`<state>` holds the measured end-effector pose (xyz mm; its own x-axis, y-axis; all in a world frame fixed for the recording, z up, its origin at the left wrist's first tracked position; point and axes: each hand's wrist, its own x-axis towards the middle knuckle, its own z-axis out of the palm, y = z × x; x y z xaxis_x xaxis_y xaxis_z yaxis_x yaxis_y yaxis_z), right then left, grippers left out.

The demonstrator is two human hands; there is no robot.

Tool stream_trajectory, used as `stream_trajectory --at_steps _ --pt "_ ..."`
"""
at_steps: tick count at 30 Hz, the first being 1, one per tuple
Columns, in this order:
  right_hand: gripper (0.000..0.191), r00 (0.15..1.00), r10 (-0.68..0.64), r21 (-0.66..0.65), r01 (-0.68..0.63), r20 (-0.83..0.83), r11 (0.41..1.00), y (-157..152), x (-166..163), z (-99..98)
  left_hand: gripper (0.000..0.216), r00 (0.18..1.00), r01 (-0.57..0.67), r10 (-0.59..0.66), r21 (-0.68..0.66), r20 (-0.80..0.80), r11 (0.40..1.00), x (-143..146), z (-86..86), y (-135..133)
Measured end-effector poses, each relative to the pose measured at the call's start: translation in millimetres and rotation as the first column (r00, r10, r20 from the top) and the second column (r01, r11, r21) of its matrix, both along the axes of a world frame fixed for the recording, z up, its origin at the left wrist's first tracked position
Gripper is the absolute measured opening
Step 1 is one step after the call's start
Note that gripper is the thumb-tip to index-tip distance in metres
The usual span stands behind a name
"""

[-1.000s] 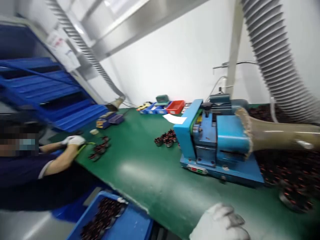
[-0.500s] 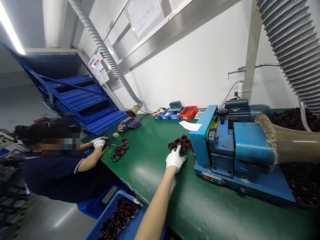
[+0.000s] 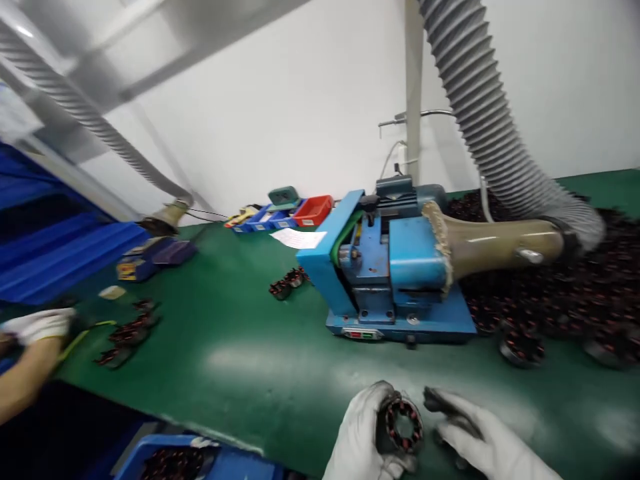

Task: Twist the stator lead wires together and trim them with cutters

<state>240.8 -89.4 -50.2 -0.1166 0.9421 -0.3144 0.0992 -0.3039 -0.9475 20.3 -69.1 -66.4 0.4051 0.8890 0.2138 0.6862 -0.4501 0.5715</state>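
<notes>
My left hand [image 3: 363, 437], in a white glove, grips a round stator core [image 3: 401, 425] with copper windings near the front edge of the green bench [image 3: 240, 360]. My right hand [image 3: 480, 437], also gloved, is close beside the core with its fingers reaching toward it; whether it touches is unclear. Directly behind my hands stands a blue machine [image 3: 390, 273] with a beige funnel [image 3: 493, 243] joined to a grey ribbed hose [image 3: 480, 113].
A big heap of stator cores [image 3: 560, 287] lies at the right. A small group of cores [image 3: 287, 283] sits left of the machine. A co-worker's gloved hand [image 3: 37, 325] rests at far left near more cores [image 3: 127, 331]. A blue bin [image 3: 200, 463] sits below the bench edge.
My left hand has come back from the small group of cores beside the machine to the front edge, now holding one core. My right hand has come into view. The view has swung right.
</notes>
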Motion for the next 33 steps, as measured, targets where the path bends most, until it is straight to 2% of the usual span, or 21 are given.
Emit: stream_trajectory --at_steps 3,6,9,13,15,18,20,21,23,25,27,30,33 --pt "0.037 0.995 0.081 0.067 -0.084 0.051 0.994 14 2 32.3 0.099 0.999 0.031 -0.03 0.035 -0.024 0.999 30 -7.0 -14" --pt "0.028 0.994 0.105 -0.05 -0.106 -0.037 0.993 17 5 47.3 0.098 0.994 0.074 -0.069 0.07 -0.082 0.995 46 -5.2 -12" --pt "0.025 0.991 -0.012 -0.168 -0.011 -0.137 0.986 14 3 44.2 0.096 0.99 0.11 -0.102 0.085 -0.097 0.99 52 -1.2 -7" --pt "0.025 0.96 -0.199 -0.198 0.16 -0.195 0.967 8 -1 37.4 0.093 0.996 0.067 -0.062 0.097 -0.056 0.993 56 2.9 -10" --pt "0.031 0.939 -0.237 -0.203 0.188 -0.251 0.961 2 4 40.7 0.088 0.999 0.045 -0.042 0.119 -0.029 0.992 59 3.2 -12" --pt "0.04 0.856 -0.35 -0.208 0.289 -0.381 0.934 -8 21 50.2 0.08 1.0 -0.006 0.001 0.203 0.026 0.979 64 3.9 -12" --pt "0.042 0.774 -0.469 -0.19 0.43 -0.425 0.883 -12 33 53.3 0.08 0.998 -0.032 0.017 0.269 0.058 0.963 66 7.6 -10" --pt "0.041 0.753 -0.515 -0.18 0.486 -0.411 0.855 -13 37 52.4 0.081 0.999 -0.004 -0.011 0.283 0.052 0.959 65 10.8 -8" --pt "0.038 0.803 -0.507 -0.151 0.485 -0.315 0.862 -11 37 45.4 0.082 0.993 0.109 -0.114 0.254 0.007 0.961 62 18.8 -3" --pt "0.042 0.886 -0.407 -0.142 0.384 -0.222 0.913 -7 27 34.1 0.08 0.975 0.223 -0.22 0.191 -0.035 0.956 58 26.1 1" --pt "0.036 0.917 -0.348 -0.093 0.336 -0.194 0.937 -3 10 23.8 0.079 0.97 0.244 -0.243 0.162 -0.025 0.956 56 30.3 3" --pt "0.016 0.888 -0.427 -0.024 0.43 -0.171 0.903 0 -9 19.5 0.077 0.977 0.206 -0.211 0.147 0.019 0.967 57 31.2 2" --pt "0.02 0.791 -0.559 -0.066 0.562 -0.249 0.824 -2 -4 30.6 0.074 0.982 0.178 -0.184 0.101 0.044 0.979 61 30.1 0"
